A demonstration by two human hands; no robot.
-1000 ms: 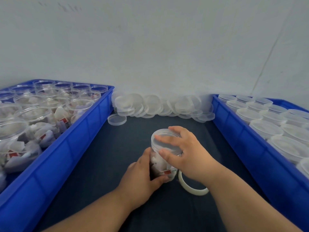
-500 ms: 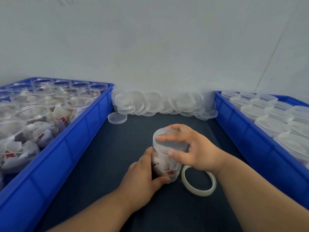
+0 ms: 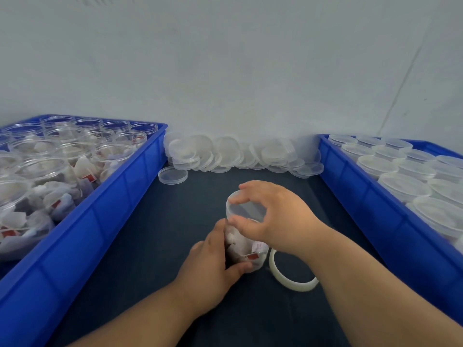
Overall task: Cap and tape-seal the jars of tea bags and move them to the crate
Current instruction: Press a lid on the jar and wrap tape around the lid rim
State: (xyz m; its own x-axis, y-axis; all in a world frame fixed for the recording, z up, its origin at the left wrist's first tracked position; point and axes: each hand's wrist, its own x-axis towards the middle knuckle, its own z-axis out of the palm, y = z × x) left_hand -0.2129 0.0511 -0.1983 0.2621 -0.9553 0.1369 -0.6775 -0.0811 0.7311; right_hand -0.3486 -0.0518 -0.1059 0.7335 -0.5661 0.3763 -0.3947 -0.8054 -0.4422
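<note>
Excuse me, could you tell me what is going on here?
A person is capping a jar of tea bags. The left hand grips the jar's side; the right hand holds the clear lid on its mouth. A tape roll lies beside it. Open jars sit in the left crate, capped ones in the right crate.

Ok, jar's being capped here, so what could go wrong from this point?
1. The right-hand grip pinches the lid by fingertips at its rim only; it might seat crooked on the jar and seal badly.
2. The left-hand grip holds the jar from one side; a hard twist could tip it.
3. The tape roll lies close beside the jar under the right forearm, so the arm may knock it.
</note>
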